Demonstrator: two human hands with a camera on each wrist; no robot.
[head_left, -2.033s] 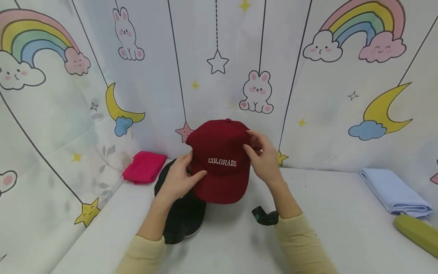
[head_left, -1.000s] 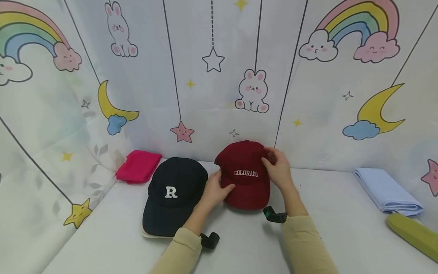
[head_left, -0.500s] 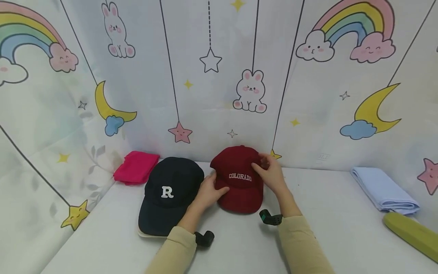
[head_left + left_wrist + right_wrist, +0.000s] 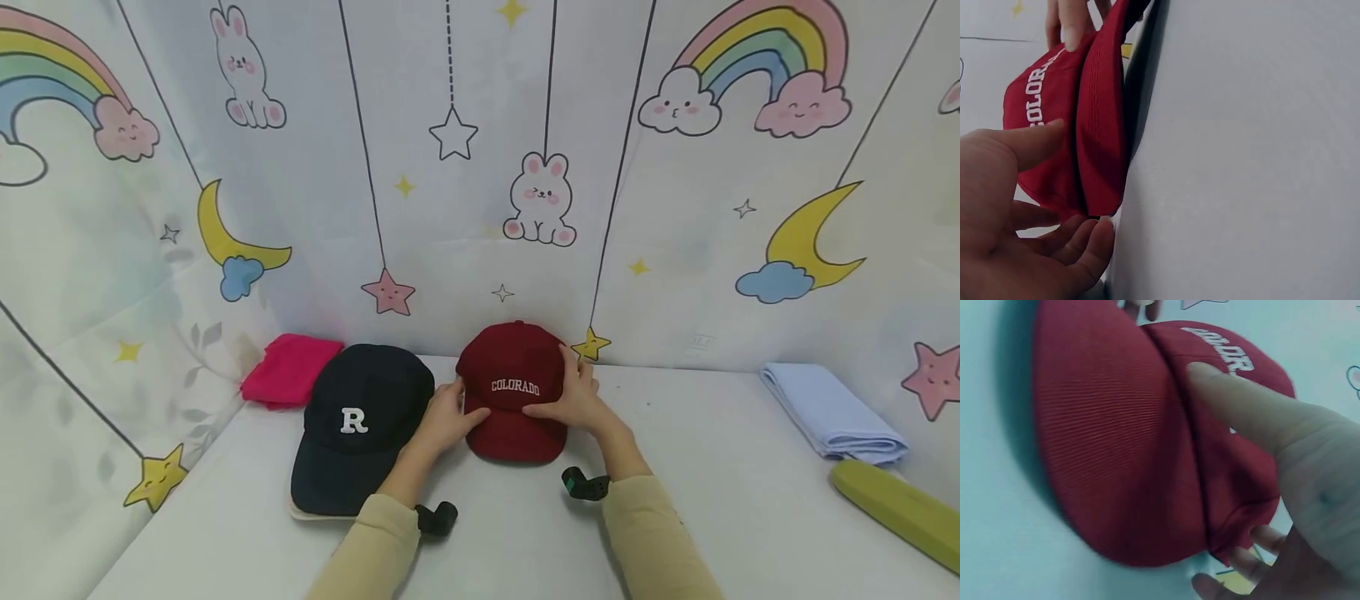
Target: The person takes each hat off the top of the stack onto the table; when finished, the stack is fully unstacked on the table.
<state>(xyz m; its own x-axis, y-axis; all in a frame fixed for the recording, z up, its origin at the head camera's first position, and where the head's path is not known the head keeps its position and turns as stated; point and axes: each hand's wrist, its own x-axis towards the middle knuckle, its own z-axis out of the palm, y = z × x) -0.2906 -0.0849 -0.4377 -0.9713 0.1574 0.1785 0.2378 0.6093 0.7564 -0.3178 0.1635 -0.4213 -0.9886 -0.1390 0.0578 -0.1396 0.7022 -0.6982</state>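
1. Sleeves [image 4: 660,533] cross the white table [image 4: 517,558] nearest the viewer; ample room lies between them, in front of the red cap [image 4: 510,400].
2. Dark cap [image 4: 360,467] sits just beside the left hand [image 4: 444,423], which overlaps its edge in the head view; whether they touch cannot be told. Drawing that hand sideways could knock the dark cap crooked.
3. Left hand holds one side of the red cap, thumb on its front, fingers round the edge; right hand [image 4: 583,406] holds the other, fingers spread. Thumbs pressing by the brim seam might dent the crown; uneven release might twist it.
4. Rightward, table stretches to the green object [image 4: 896,508] and folded blue cloth [image 4: 832,412], the freer way out.
5. Pink cloth [image 4: 292,371] lies behind the dark cap; the wall [image 4: 450,233] stands close behind both caps, so pushing farther back could crumple them.
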